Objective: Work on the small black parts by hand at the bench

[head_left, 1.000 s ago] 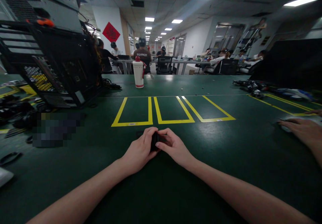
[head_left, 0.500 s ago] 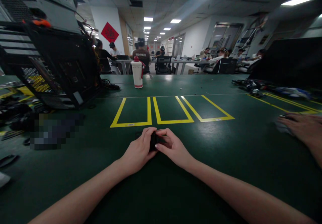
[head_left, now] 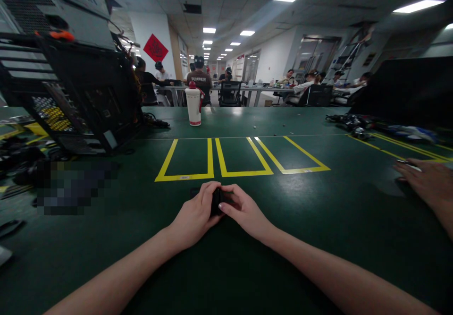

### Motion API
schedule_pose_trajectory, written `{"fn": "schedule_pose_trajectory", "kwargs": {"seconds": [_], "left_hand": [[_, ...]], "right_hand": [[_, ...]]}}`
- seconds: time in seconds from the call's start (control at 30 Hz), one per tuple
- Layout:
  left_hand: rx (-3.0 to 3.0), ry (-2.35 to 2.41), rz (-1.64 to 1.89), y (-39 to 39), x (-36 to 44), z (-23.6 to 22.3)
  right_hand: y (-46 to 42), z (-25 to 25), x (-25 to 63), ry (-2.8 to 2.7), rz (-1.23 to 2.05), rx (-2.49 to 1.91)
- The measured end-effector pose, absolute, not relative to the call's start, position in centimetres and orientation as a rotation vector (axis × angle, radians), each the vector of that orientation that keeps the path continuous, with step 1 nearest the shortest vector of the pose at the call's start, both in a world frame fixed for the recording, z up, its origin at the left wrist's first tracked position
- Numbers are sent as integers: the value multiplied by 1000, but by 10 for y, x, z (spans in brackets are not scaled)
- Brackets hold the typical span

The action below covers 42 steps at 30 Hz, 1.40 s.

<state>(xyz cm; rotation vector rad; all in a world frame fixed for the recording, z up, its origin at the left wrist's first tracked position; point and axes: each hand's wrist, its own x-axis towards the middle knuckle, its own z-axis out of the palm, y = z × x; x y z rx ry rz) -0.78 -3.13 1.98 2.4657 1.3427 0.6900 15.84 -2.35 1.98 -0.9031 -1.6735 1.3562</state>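
Both my hands meet around a small black object (head_left: 216, 203) just in front of the middle of the yellow tape frames. My left hand (head_left: 198, 211) wraps round its left side, with the fingers over the top. From the right, my right hand (head_left: 241, 208) pinches its edge between thumb and fingers. A dark part of the object shows past my left fingers. My hands cover most of it, so its kind cannot be made out. Beneath lies the green table top (head_left: 226, 263).
Yellow tape frames (head_left: 244, 172) mark the table ahead. A white cup with a red lid (head_left: 194, 107) stands behind them. An open computer case (head_left: 81, 93) is at left, and cables (head_left: 354, 122) lie at right. Another person's hand (head_left: 424, 178) rests on the right side.
My hands keep nearly the same hold on the black object. At the right, the other person's hand has shifted slightly. The whole view has tipped a little.
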Motion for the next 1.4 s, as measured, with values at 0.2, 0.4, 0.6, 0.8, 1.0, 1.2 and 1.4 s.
{"fn": "schedule_pose_trajectory", "kwargs": {"seconds": [0.2,0.4,0.6,0.8,1.0,1.2,1.4], "left_hand": [[2474,1334,695,-31,-8,21],[2457,1352,693,-29,-8,16],[2465,1333,695,-30,-8,17],[2465,1348,692,-30,-8,17],[2458,1351,672,-30,-9,17],[2452,1352,664,-30,-9,18],[2462,1358,684,-30,-8,17]], "right_hand": [[-25,20,157,-1634,1385,-853],[-22,19,158,-1649,1396,-921],[-22,20,159,-1644,1431,-856],[-23,21,158,-1631,1380,-873],[-21,19,159,-1666,1391,-933],[-23,20,157,-1642,1388,-816],[-23,21,159,-1650,1343,-897]]}}
